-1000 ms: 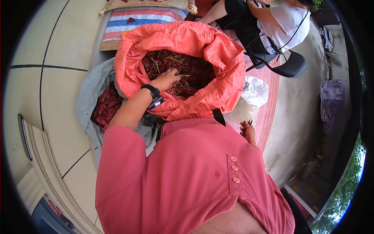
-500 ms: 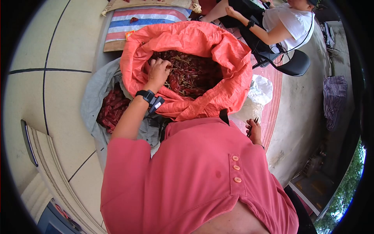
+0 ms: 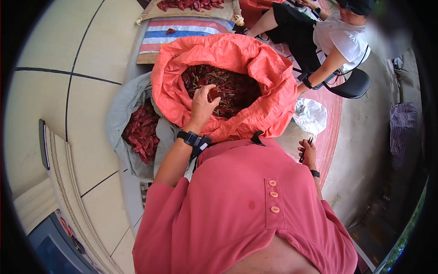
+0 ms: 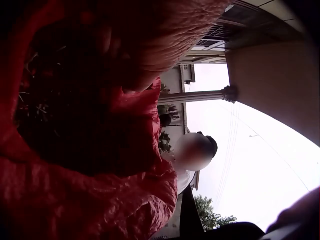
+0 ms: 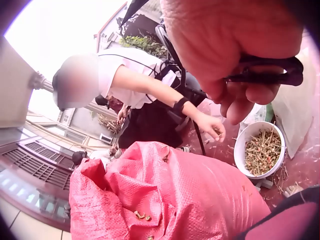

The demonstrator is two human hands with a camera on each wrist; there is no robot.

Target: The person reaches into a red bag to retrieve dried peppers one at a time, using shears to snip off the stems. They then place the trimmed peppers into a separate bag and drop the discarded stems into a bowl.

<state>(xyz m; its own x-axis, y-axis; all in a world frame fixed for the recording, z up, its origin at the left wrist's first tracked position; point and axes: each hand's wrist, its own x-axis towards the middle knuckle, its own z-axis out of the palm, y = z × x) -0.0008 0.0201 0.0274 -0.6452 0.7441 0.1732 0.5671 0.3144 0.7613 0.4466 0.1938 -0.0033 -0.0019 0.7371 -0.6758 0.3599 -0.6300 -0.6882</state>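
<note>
A large red woven sack point(image 3: 175, 107) stands open in front of the body, full of dried red chilies point(image 3: 239, 86) and stem bits. Over its near left part is my left hand point(image 3: 202, 109), thumb and fingers curved around a dried red chili point(image 3: 213, 94). In the left wrist view this hand is dark and its fingertips are hidden. Low at the right side, my right hand point(image 3: 309, 153) holds a pair of scissors point(image 5: 295, 72). Their dark handle loop shows by the fingers in the right wrist view.
A grey sack point(image 3: 119, 109) with more dried chilies point(image 3: 142, 132) stands left of the red one. Beyond lies a striped sack point(image 3: 182, 29). Another person point(image 3: 340, 39) sits at the far right, an arm reaching down. A white bucket point(image 5: 239, 155) holds cut stems.
My left hand has moved up from the chilies and back toward the body, its fingers now curved apart from the thumb. The right hand keeps the scissors. The other person has leaned and reached down.
</note>
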